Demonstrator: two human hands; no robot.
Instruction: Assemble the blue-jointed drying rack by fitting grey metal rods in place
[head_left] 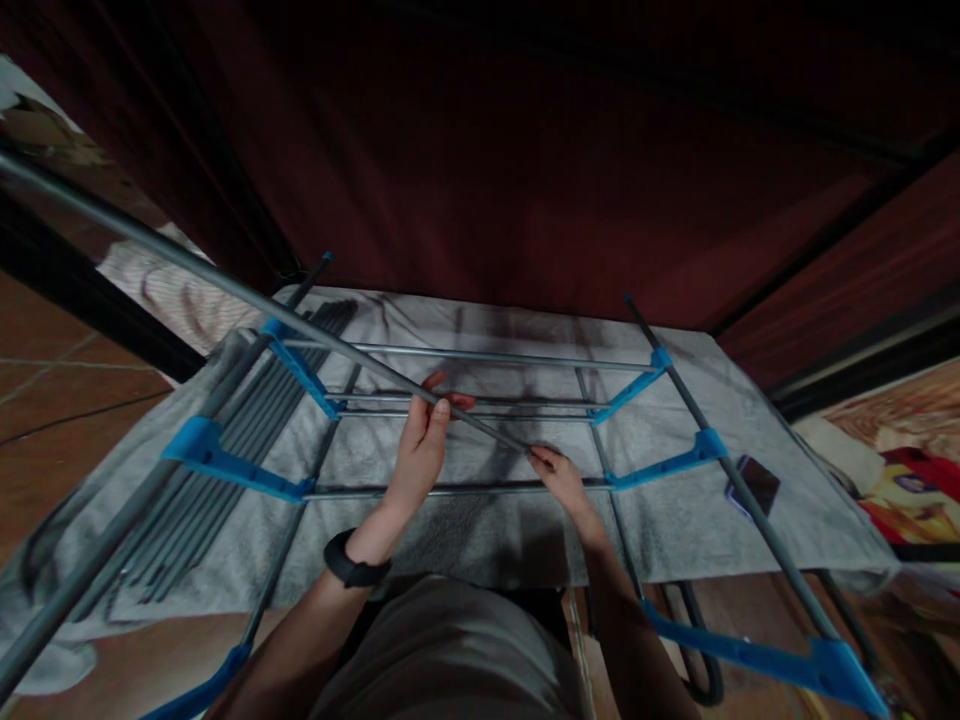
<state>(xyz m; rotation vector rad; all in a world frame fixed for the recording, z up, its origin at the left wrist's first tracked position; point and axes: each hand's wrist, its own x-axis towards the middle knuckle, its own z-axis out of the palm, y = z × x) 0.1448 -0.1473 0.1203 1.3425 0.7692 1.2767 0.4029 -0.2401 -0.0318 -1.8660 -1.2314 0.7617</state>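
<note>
A long grey metal tube (225, 285) slants across the view from the upper left down to my right hand (559, 475), whose fingertips pinch its lower end. Further up that tube, my left hand (426, 445) grips it between thumb and fingers, some fingers partly stretched out. Below and around both hands stands a rack frame of grey tubes with blue plastic brackets (667, 462). Thin crossbars (480, 356) join its left and right sides. The held tube passes above these crossbars; its far end runs out of view.
A bundle of loose grey tubes (247, 440) lies on the left of the cloth-covered surface (495, 545). A phone (754, 487) rests at the right, beside a frame tube. Dark red panels (480, 200) rise behind. Patterned fabric (911, 500) shows at far right.
</note>
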